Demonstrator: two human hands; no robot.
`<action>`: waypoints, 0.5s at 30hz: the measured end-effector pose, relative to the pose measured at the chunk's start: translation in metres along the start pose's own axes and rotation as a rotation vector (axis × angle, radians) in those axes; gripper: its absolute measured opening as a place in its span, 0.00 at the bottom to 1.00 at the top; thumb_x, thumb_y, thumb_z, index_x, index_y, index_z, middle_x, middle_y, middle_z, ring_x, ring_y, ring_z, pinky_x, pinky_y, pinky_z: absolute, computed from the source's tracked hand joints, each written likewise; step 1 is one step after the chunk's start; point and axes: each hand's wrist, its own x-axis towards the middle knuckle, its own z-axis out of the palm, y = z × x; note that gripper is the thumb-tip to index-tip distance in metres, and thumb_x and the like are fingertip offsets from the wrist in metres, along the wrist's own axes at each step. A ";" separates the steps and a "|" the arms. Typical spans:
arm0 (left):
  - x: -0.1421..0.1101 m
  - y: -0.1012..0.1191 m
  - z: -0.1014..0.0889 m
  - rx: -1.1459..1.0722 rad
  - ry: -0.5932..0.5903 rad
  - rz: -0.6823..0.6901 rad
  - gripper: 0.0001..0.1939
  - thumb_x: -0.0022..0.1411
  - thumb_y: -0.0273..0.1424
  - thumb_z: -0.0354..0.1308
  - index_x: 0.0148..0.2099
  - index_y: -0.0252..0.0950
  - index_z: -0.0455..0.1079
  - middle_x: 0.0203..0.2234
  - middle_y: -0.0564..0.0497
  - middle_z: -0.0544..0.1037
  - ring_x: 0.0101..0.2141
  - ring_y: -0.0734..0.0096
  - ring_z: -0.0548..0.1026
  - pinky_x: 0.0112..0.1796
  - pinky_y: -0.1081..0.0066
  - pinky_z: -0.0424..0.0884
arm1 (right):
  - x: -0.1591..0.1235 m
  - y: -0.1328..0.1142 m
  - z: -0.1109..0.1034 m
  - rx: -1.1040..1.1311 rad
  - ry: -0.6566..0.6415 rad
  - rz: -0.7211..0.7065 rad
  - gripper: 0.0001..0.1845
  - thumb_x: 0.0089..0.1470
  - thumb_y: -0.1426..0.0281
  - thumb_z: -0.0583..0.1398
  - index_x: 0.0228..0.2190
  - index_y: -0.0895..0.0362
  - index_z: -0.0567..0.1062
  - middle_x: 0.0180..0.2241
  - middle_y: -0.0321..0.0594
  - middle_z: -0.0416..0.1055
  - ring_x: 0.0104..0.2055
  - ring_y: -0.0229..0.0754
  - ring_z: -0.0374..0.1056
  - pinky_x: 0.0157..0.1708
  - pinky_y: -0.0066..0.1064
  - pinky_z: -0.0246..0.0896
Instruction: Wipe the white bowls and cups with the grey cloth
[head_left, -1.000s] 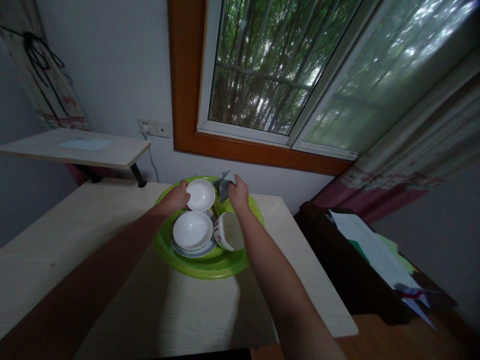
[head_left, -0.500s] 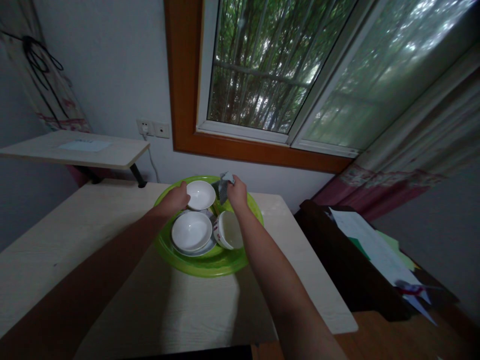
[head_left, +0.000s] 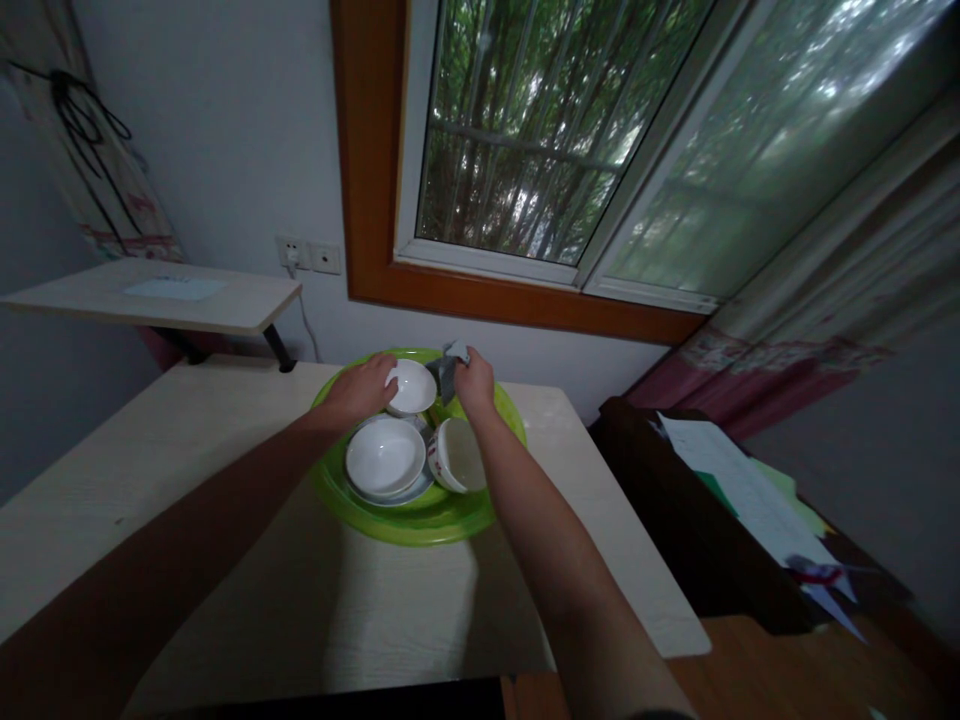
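Observation:
A green plastic basin [head_left: 480,505] sits on the pale wooden table [head_left: 187,470] under the window. My left hand [head_left: 365,387] grips the rim of a small white dish [head_left: 412,387], tilted at the basin's far side. My right hand [head_left: 473,383] is closed on a grey cloth [head_left: 450,362] right beside that dish. Nearer to me in the basin, a white bowl [head_left: 385,457] rests on a plate, and a bowl with a red pattern [head_left: 453,456] lies tipped on its side below my right wrist.
A small side table [head_left: 150,297] stands at the left near a wall socket [head_left: 307,256]. At the right, a dark cabinet [head_left: 720,540] carries papers [head_left: 742,480]. A curtain [head_left: 847,300] hangs beside the window [head_left: 540,130].
My left hand has slid further over the small white dish and tilted it toward the cloth. My right hand with the cloth has barely moved.

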 end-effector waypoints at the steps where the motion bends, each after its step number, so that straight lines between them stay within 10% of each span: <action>1: 0.001 0.003 -0.003 -0.005 -0.018 0.059 0.19 0.68 0.36 0.45 0.56 0.35 0.66 0.52 0.41 0.73 0.52 0.58 0.72 0.52 0.64 0.65 | 0.000 0.000 0.000 -0.003 0.003 0.001 0.17 0.58 0.74 0.51 0.43 0.56 0.77 0.39 0.45 0.78 0.42 0.44 0.72 0.44 0.30 0.63; 15: -0.003 0.082 0.015 -0.259 -0.592 0.130 0.25 0.62 0.47 0.50 0.36 0.31 0.77 0.22 0.43 0.79 0.24 0.66 0.76 0.29 0.70 0.70 | 0.000 -0.002 -0.002 -0.014 0.051 0.001 0.17 0.58 0.73 0.50 0.45 0.57 0.75 0.39 0.45 0.77 0.41 0.45 0.71 0.43 0.30 0.61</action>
